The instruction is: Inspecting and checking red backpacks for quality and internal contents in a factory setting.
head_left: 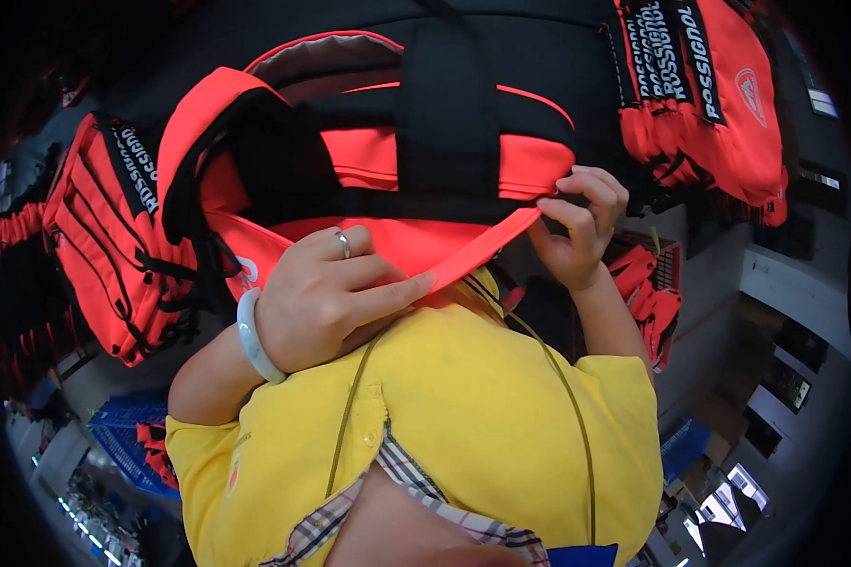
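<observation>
Your left hand [326, 298] grasps the near edge of the red-and-black bag [388, 230]; your right hand [581, 227] pinches that edge farther right. Stacked red bags [742, 109] sit far right.

red bag [364, 156], partly hidden (behind black band [447, 113])

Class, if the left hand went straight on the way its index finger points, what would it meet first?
The red fabric edge, which the fingertip already seems to touch; farther along that line comes the right hand, though depth is unclear here.
</observation>
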